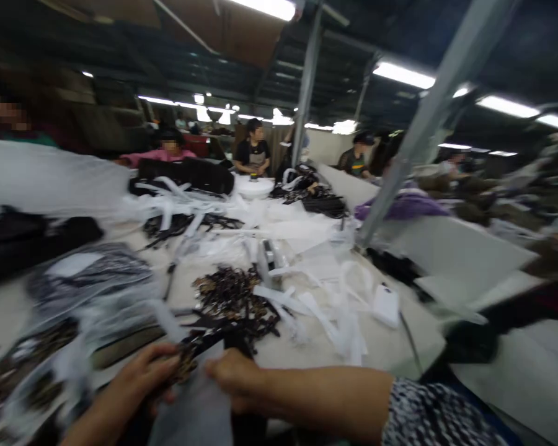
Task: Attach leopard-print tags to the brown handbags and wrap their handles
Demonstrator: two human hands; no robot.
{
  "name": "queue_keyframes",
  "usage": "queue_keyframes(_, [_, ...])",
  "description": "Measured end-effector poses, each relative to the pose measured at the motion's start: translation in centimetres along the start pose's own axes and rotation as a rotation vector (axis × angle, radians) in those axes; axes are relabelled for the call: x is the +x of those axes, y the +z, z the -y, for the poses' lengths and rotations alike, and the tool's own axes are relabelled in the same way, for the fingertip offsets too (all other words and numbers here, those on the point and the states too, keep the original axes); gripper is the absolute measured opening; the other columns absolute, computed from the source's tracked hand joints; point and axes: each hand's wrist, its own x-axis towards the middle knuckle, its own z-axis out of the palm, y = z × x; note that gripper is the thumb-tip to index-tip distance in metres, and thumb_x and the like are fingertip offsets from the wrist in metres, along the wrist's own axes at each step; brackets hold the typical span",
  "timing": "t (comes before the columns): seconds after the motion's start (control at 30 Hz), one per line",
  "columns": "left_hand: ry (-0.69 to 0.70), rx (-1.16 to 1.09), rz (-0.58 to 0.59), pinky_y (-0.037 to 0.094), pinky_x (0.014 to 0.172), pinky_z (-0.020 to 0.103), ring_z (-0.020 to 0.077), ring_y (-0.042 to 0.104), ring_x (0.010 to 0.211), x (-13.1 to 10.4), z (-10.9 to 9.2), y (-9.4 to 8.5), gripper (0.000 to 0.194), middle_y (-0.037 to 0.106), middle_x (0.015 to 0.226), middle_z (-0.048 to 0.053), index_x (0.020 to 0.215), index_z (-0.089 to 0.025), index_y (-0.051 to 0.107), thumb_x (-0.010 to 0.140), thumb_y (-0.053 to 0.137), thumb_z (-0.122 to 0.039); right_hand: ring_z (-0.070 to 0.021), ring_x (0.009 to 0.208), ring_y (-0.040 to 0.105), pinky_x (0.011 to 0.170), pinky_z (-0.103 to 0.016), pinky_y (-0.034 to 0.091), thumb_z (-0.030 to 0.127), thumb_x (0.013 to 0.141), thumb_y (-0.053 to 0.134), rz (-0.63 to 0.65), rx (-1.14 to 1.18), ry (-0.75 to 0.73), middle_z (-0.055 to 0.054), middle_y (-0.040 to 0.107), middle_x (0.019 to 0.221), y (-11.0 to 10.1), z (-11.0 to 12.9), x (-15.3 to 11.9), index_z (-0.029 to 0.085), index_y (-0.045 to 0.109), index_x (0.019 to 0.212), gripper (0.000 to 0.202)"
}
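My right hand (236,376) is closed in a pinch on the upper edge of a thin whitish sheet (198,409). The sheet hangs down over dark cloth (248,427) close to my body. On the sheet's other side, my left hand (151,371) has its fingers bent inward, next to some small brown and gold pieces (185,367). What its fingertips grip is blurred and partly hidden. Beyond both hands lies a loose heap of dark strips with brownish ends (232,297).
White strips (325,319) and a white phone-like object (387,305) lie on the table (288,365). At left are a plastic-wrapped dark bundle (93,279) and a clear bag (51,402). A slanted metal post (400,161) rises at right. Several people work farther back.
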Motion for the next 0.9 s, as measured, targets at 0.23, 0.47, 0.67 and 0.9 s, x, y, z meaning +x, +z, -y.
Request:
queue_keyframes(0.23, [0.07, 0.139, -0.033, 0.025, 0.031, 0.015, 0.0071, 0.041, 0.033, -2.0, 2.4, -0.4, 0.022, 0.054, 0.058, -0.008, 0.094, -0.022, 0.044, 0.083, 0.052, -0.039, -0.0186, 0.056, 0.063, 0.063, -0.032, 0.052, 0.035, 0.089, 0.054, 0.066, 0.366, 0.3, -0.006, 0.067, 0.062, 1.2, -0.1, 1.5, 0.014, 0.063, 0.081, 0.024])
queue_keyframes(0.47, [0.204, 0.302, -0.165, 0.043, 0.053, 0.022, 0.015, 0.063, 0.059, -3.4, 5.6, 2.0, 0.008, 0.066, 0.076, -0.001, 0.096, -0.023, 0.049, 0.092, 0.047, -0.029, -0.0181, 0.053, 0.064, 0.059, -0.031, 0.052, 0.022, 0.074, 0.074, -0.091, 0.424, 0.329, -0.007, 0.071, 0.063, 1.7, 0.4, 0.9, 0.011, 0.067, 0.074, 0.013])
queue_keyframes(0.67, [0.365, 0.735, -0.214, 0.048, 0.08, 0.034, 0.024, 0.066, 0.094, -5.6, 5.8, 2.6, 0.025, 0.069, 0.102, 0.006, 0.114, -0.025, 0.058, 0.094, 0.044, -0.021, -0.0161, 0.054, 0.064, 0.058, -0.026, 0.051, 0.011, 0.053, 0.085, -0.181, 0.383, 0.25, -0.004, 0.072, 0.062, 1.9, -0.4, 0.9, 0.011, 0.068, 0.07, 0.023])
queue_keyframes(0.9, [0.242, 0.218, -0.371, 0.049, 0.09, 0.043, 0.0283, 0.061, 0.107, -3.6, 7.4, -2.5, 0.042, 0.064, 0.114, 0.014, 0.119, -0.014, 0.054, 0.084, 0.06, -0.037, -0.0234, 0.062, 0.07, 0.07, -0.038, 0.057, 0.013, 0.054, 0.085, -0.158, 0.415, 0.343, -0.009, 0.076, 0.072, 2.1, 0.3, 0.5, 0.009, 0.072, 0.086, 0.034])
